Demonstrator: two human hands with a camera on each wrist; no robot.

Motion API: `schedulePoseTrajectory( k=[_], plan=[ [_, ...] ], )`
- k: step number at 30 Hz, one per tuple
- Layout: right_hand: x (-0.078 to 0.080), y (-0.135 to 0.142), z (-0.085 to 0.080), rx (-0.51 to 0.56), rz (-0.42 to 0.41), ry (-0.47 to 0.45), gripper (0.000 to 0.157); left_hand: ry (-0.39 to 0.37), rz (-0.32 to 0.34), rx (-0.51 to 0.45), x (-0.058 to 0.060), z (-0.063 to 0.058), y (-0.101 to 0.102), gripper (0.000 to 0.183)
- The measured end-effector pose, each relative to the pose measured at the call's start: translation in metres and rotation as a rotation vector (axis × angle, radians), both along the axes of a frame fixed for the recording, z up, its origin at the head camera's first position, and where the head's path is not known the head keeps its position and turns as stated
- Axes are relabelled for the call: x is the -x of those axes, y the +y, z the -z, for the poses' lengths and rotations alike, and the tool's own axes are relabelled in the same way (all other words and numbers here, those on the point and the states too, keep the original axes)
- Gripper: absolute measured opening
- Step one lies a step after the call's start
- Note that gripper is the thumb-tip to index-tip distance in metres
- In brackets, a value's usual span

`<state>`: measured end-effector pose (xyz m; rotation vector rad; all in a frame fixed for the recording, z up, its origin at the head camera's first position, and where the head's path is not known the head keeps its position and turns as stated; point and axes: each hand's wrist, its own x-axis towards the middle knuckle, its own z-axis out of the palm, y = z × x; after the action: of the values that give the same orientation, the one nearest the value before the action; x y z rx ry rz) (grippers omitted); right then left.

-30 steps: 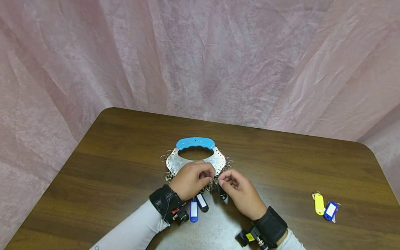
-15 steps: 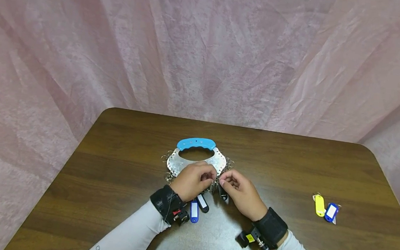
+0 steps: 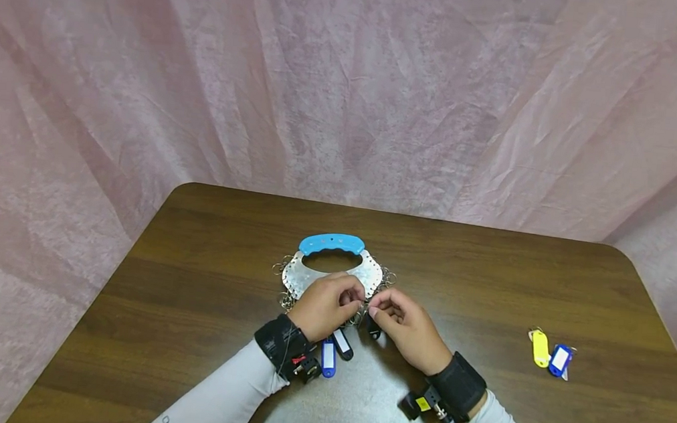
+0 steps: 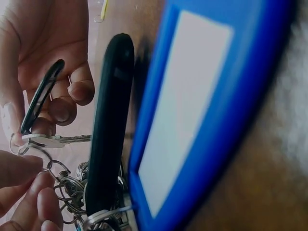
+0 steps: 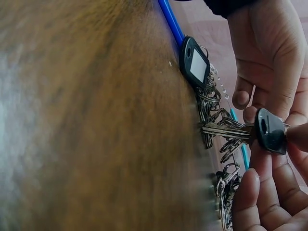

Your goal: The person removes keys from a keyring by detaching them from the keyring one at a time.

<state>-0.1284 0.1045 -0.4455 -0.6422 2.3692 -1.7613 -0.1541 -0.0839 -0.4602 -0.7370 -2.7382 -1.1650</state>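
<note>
A metal key-ring holder plate (image 3: pixel 302 275) with a blue handle (image 3: pixel 332 242) lies on the table, with many rings (image 4: pixel 72 192) along its edge. Over its right side, my left hand (image 3: pixel 330 301) pinches a metal ring (image 4: pixel 43 151) between thumb and fingers. Close beside it, my right hand (image 3: pixel 409 328) pinches the ring end of a black key tag (image 5: pixel 272 131). A silver key (image 5: pixel 226 130) hangs with that tag. Whether the two pinched rings are linked is hard to tell. Another black tag (image 3: pixel 342 344) and a blue tag (image 3: pixel 328 358) lie below my left hand.
To the right on the brown wooden table (image 3: pixel 222 228) lie a yellow key tag (image 3: pixel 540 348) and a blue key tag (image 3: pixel 560 358). A pink curtain (image 3: pixel 349 91) hangs behind the table's far edge.
Both hands stay almost in place. My right hand has shifted very slightly left, and the black tag under it has swung a little to the left.
</note>
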Motion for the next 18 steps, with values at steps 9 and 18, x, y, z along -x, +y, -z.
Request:
schedulePoseTrajectory(
  k=[9, 18],
  plan=[
    [-0.0006, 0.0009, 0.002, -0.007, -0.025, -0.017, 0.006, -0.033, 0.019, 0.009, 0.0004, 0.0001, 0.0, 0.01],
    [-0.0012, -0.0003, 0.0028, -0.046, -0.02, -0.009, 0.003, -0.033, 0.018, 0.0, -0.001, -0.0002, -0.0005, 0.013]
  ],
)
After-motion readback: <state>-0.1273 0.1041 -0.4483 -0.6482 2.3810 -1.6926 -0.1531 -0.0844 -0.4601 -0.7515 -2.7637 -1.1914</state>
